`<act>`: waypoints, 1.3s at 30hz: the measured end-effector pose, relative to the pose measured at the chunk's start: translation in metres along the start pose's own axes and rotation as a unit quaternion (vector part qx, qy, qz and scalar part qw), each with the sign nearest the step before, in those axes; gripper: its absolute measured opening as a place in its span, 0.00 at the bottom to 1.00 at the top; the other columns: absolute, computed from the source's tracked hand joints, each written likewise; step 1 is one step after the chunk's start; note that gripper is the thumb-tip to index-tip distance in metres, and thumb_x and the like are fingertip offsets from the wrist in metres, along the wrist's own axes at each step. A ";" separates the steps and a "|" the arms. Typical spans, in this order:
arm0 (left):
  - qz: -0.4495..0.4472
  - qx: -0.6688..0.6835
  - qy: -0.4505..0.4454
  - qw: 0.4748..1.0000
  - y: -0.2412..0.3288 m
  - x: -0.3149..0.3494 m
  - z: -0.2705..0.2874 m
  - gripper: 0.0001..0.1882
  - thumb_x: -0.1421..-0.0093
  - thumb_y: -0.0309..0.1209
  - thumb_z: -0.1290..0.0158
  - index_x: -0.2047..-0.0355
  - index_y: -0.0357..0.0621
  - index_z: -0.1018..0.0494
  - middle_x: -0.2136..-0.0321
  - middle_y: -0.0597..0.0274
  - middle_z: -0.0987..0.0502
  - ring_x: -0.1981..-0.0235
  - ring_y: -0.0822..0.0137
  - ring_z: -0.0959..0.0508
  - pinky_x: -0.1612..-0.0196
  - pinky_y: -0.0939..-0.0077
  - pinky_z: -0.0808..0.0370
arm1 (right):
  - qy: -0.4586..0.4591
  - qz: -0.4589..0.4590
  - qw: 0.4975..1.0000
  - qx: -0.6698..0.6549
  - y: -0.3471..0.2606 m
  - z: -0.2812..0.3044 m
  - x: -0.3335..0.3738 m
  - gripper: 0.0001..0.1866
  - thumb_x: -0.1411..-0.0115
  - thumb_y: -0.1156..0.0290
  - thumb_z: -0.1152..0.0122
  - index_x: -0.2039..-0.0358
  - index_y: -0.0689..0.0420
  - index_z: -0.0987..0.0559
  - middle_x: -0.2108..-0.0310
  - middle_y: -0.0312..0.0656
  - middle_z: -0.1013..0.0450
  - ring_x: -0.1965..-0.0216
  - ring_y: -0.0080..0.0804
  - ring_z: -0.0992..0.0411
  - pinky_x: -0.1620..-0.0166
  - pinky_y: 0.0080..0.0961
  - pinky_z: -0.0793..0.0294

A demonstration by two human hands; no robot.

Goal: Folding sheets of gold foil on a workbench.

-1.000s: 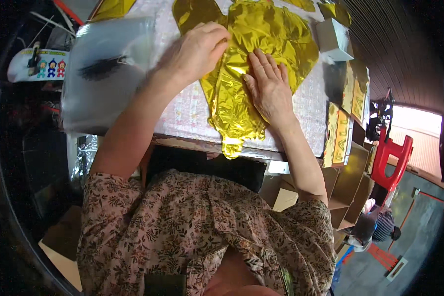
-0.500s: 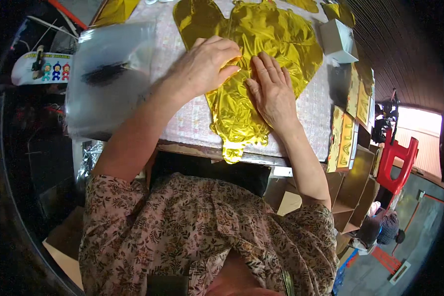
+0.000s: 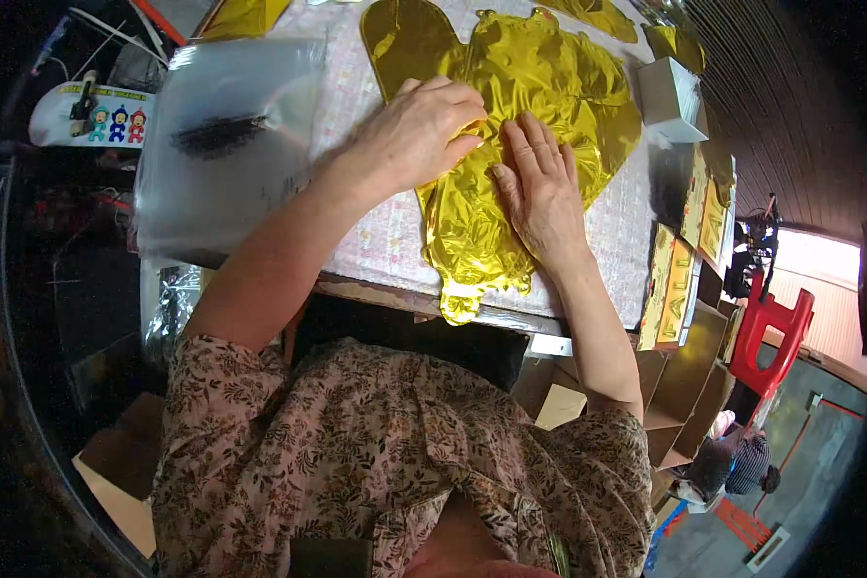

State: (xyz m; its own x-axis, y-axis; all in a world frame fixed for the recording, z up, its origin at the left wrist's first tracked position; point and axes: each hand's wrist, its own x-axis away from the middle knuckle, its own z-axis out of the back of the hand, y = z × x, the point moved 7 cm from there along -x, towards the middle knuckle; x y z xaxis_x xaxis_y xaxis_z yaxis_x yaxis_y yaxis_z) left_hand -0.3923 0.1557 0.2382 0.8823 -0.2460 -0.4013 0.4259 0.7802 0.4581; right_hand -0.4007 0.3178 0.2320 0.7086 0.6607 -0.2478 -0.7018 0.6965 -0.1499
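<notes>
A crumpled, deflated gold foil balloon (image 3: pixel 549 67) with small tabs along its rim lies on the cloth-covered table. Its narrow end (image 3: pixel 459 301) hangs over the near edge. My left hand (image 3: pixel 416 135) is curled over the middle of the foil, thumb and fingers closed on a fold of it. Close beside it, my right hand (image 3: pixel 546 188) lies with outstretched fingers on the foil, pressing it against the table. A smoother rounded gold piece (image 3: pixel 409 43) extends behind my left hand; whether it belongs to the same balloon I cannot tell.
Clear plastic bags (image 3: pixel 226 183) lie stacked at the table's left. A white box (image 3: pixel 671 99) stands at the right, near flat gold-and-yellow packages (image 3: pixel 669 289). Beyond are cardboard compartments (image 3: pixel 679 385), a red plastic stool (image 3: pixel 773 332) and another person (image 3: pixel 737 462) at lower right.
The whole view has shifted slightly, so table and hands appear a little further right. Both hands keep nearly the same place on the foil.
</notes>
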 end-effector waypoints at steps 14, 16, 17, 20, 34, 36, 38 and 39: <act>-0.012 0.027 0.026 0.999 -0.003 -0.002 0.001 0.15 0.40 0.33 0.37 0.56 0.35 0.20 0.52 0.52 0.20 0.51 0.52 0.20 0.44 0.57 0.25 | 0.010 0.004 1.000 -0.009 0.004 -0.002 0.000 0.29 0.29 0.57 0.44 0.32 0.55 0.31 0.30 0.49 0.37 0.29 0.47 0.40 0.30 0.53 0.44; -0.012 0.033 0.022 0.999 -0.004 -0.002 0.001 0.15 0.40 0.33 0.37 0.56 0.36 0.20 0.52 0.52 0.20 0.51 0.52 0.20 0.43 0.58 0.25 | 0.013 0.004 1.000 -0.009 0.003 -0.002 0.001 0.29 0.29 0.57 0.44 0.32 0.55 0.31 0.30 0.49 0.37 0.29 0.47 0.41 0.30 0.53 0.44; -0.011 0.038 0.019 0.999 -0.005 -0.002 0.001 0.15 0.40 0.33 0.37 0.57 0.36 0.19 0.51 0.52 0.20 0.50 0.52 0.20 0.43 0.59 0.25 | 0.014 0.004 1.000 -0.010 0.002 -0.002 0.001 0.29 0.29 0.57 0.44 0.32 0.55 0.31 0.30 0.49 0.37 0.29 0.47 0.41 0.30 0.53 0.44; -0.012 0.071 0.073 0.995 -0.017 -0.001 0.011 0.13 0.39 0.32 0.38 0.57 0.36 0.19 0.55 0.51 0.18 0.54 0.52 0.18 0.49 0.60 0.22 | 0.025 0.013 1.000 -0.007 -0.001 -0.002 0.001 0.28 0.29 0.56 0.45 0.33 0.56 0.30 0.31 0.51 0.37 0.30 0.48 0.40 0.31 0.55 0.43; 0.320 0.172 -0.013 0.931 -0.080 0.056 0.040 0.13 0.31 0.29 0.47 0.53 0.31 0.29 0.59 0.51 0.23 0.62 0.62 0.14 0.58 0.75 0.17 | 0.060 0.032 0.998 -0.001 0.000 -0.006 0.002 0.27 0.29 0.55 0.46 0.35 0.56 0.29 0.33 0.51 0.35 0.31 0.49 0.38 0.32 0.54 0.41; 0.319 0.197 -0.001 0.927 -0.069 0.055 0.039 0.15 0.30 0.30 0.48 0.50 0.29 0.31 0.55 0.48 0.25 0.61 0.59 0.14 0.56 0.74 0.17 | 0.069 0.034 0.997 0.000 0.002 -0.005 0.003 0.27 0.29 0.55 0.46 0.36 0.57 0.28 0.33 0.52 0.34 0.32 0.49 0.37 0.33 0.54 0.40; 0.354 0.352 0.101 0.861 -0.059 0.058 0.036 0.18 0.29 0.28 0.50 0.44 0.26 0.35 0.50 0.42 0.26 0.57 0.53 0.15 0.53 0.69 0.16 | 0.070 0.034 0.997 -0.003 0.004 -0.005 0.004 0.27 0.29 0.55 0.46 0.36 0.57 0.28 0.33 0.51 0.34 0.32 0.50 0.37 0.33 0.55 0.40; 0.353 0.351 0.099 0.862 -0.056 0.055 0.033 0.18 0.29 0.28 0.50 0.44 0.26 0.35 0.50 0.42 0.26 0.57 0.53 0.15 0.53 0.69 0.16 | 0.070 0.033 0.997 -0.003 0.004 -0.006 0.004 0.27 0.29 0.55 0.46 0.36 0.57 0.28 0.33 0.51 0.34 0.32 0.50 0.37 0.33 0.55 0.40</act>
State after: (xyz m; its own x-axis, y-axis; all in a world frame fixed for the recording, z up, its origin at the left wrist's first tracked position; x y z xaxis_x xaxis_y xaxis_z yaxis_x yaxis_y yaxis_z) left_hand -0.3609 0.0801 0.2165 0.9491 0.3050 0.0782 -0.1253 0.1379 0.9825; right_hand -0.4008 0.3220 0.2247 0.6446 0.6581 -0.3891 -0.7467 0.6513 -0.1353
